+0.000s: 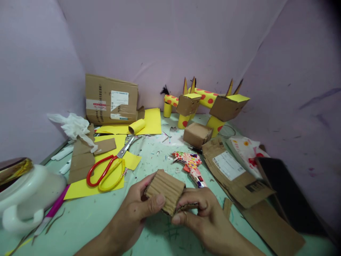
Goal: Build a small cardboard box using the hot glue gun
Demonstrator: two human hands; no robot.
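My left hand (142,206) is closed around a small brown corrugated cardboard box (166,188), its thumb pressed on the ribbed face. My right hand (205,213) pinches a cardboard flap (189,206) at the box's lower right side. Whether this flap is joined to the box is hard to see. Just beyond the hands lies a glue gun (188,163) with a flowery covering. To the left, scissors (117,160) with red and yellow handles lie on yellow paper (80,188). A closed small cardboard box (197,134) sits farther back.
Two spotted cardboard animals (189,104) (230,106) stand at the back right. A large carton (112,99) leans at the back left, near a yellow roll (137,126). A white mug (32,195) is at left; flattened cardboard (234,170) and a phone (287,195) lie right.
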